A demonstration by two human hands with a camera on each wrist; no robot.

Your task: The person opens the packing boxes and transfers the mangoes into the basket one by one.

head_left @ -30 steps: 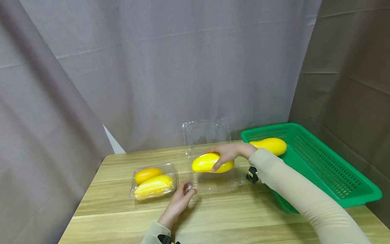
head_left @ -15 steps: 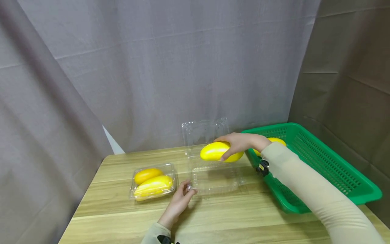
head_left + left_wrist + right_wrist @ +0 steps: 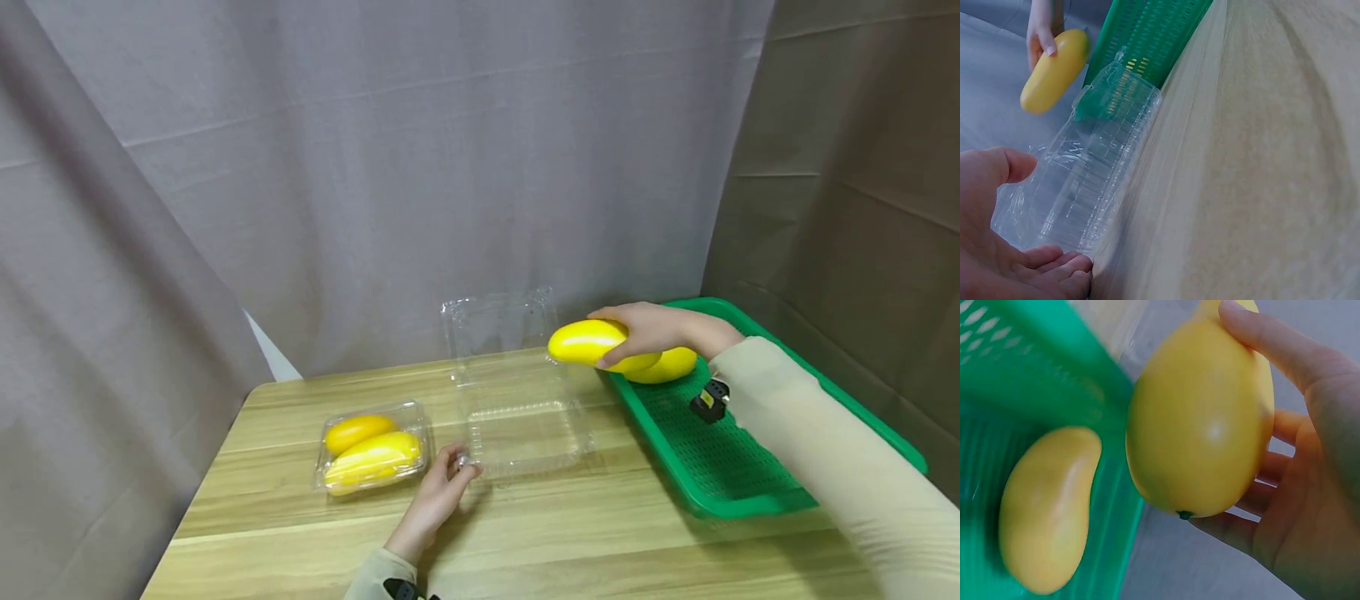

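Note:
My right hand [image 3: 645,329] grips a yellow mango [image 3: 581,342] above the left rim of the green basket [image 3: 660,458]. In the right wrist view, thumb and fingers lie on either side of that mango, its dark stem spot visible. A second mango [image 3: 1050,512] lies inside the basket. My left hand [image 3: 441,492] rests at the near left corner of a clear plastic clamshell box [image 3: 525,433], whose lid [image 3: 498,329] stands raised at the back. From the left wrist view, the left thumb and fingers are spread apart, the fingers touching the box's lower edge.
Left of my left hand stands a second clear clamshell box [image 3: 417,410], closed over two mangoes, one more orange [image 3: 360,432], one yellow [image 3: 378,454]. The wooden table [image 3: 300,550] ends at a grey curtain [image 3: 375,208] behind.
My right hand has carried the mango rightward and up, from above the raised-lid box to the basket's left rim. The left hand has stayed at the box corner.

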